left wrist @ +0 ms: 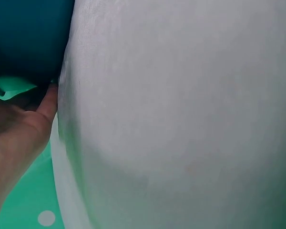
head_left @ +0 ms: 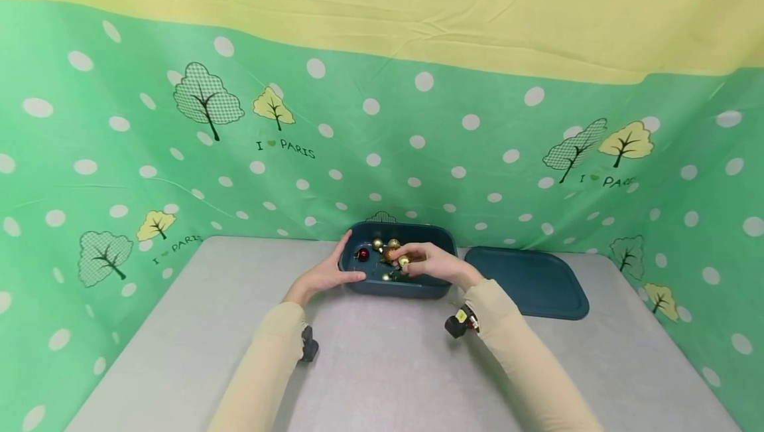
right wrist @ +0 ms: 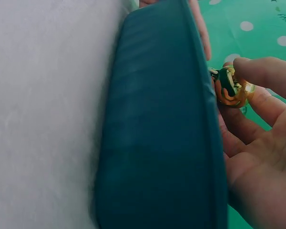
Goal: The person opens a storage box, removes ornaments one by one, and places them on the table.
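Observation:
A dark teal box (head_left: 396,289) sits at the back of the table with several small Christmas baubles inside. Among them are a dark red bauble (head_left: 363,255) on the left and a gold bauble (head_left: 377,243) near the back wall. My left hand (head_left: 325,274) spans the box's left end, fingers straight along its side and thumb at the front rim. Above the box's inside, my right hand (head_left: 436,263) pinches a shiny gold bauble (right wrist: 236,90) between thumb and fingers. An orange-gold bauble (head_left: 386,256) shows beside those fingertips.
To the right of the box, a flat teal lid (head_left: 528,283) lies on the grey table (head_left: 382,359). Right behind the box hangs a green polka-dot curtain (head_left: 412,160). A dark camera (head_left: 456,324) is strapped at the right wrist.

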